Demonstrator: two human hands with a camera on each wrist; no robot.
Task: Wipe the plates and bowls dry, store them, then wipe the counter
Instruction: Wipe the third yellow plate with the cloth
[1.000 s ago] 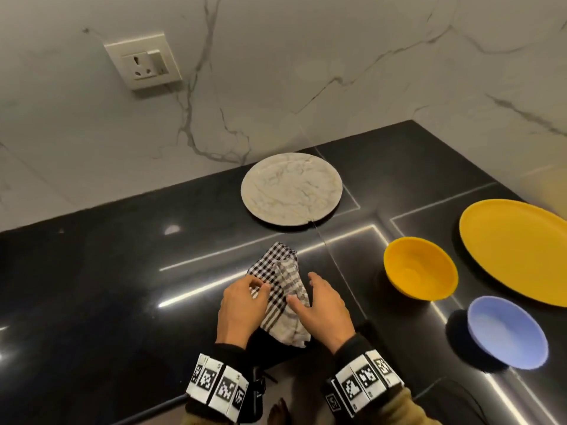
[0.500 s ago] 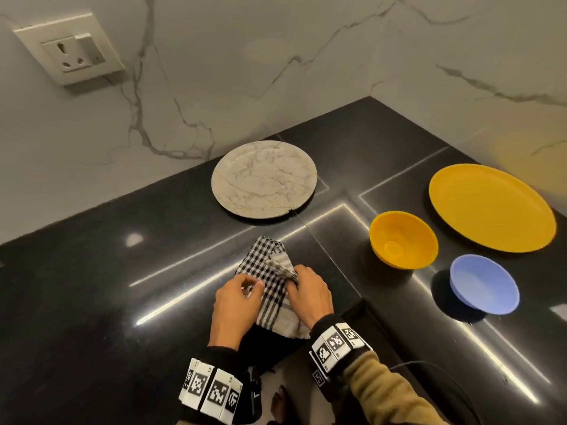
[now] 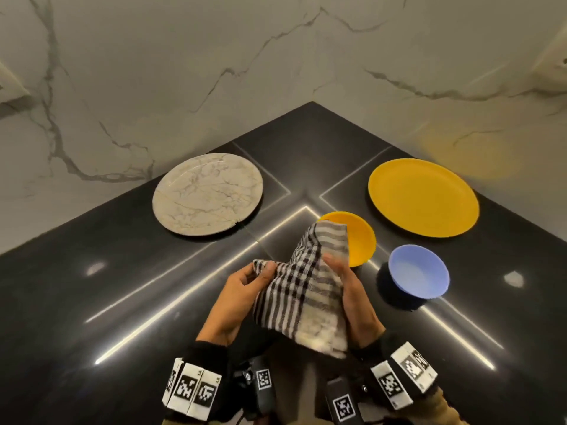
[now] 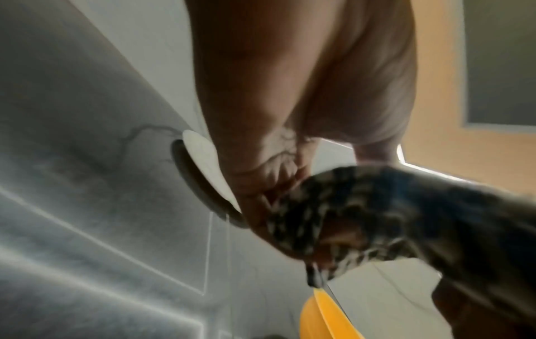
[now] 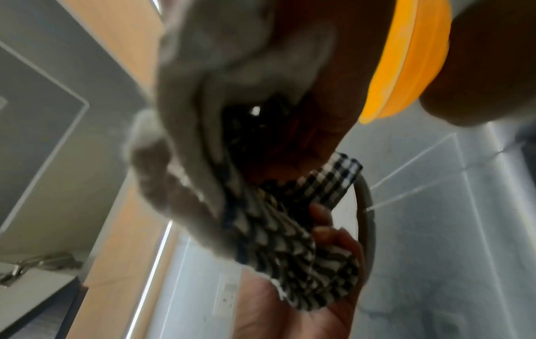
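Both hands hold a black-and-white checked cloth (image 3: 302,289) lifted above the black counter (image 3: 92,302). My left hand (image 3: 245,289) pinches its left corner, and my right hand (image 3: 346,283) grips its right side. The cloth (image 4: 377,206) shows blurred in the left wrist view and bunched (image 5: 290,240) in the right wrist view. Behind the cloth sits a yellow bowl (image 3: 360,240), partly hidden. A blue bowl (image 3: 418,274) stands to its right, a yellow plate (image 3: 423,196) farther back. A marble-patterned plate (image 3: 207,193) lies at the back left.
Marble walls (image 3: 184,72) meet in a corner behind the counter. A wall socket (image 3: 9,84) shows at the far left edge. The counter's front edge runs under my wrists.
The cloth lay on the counter with both hands on it; now both hands have lifted it. The view has swung right, bringing the yellow plate and bowls toward the centre.
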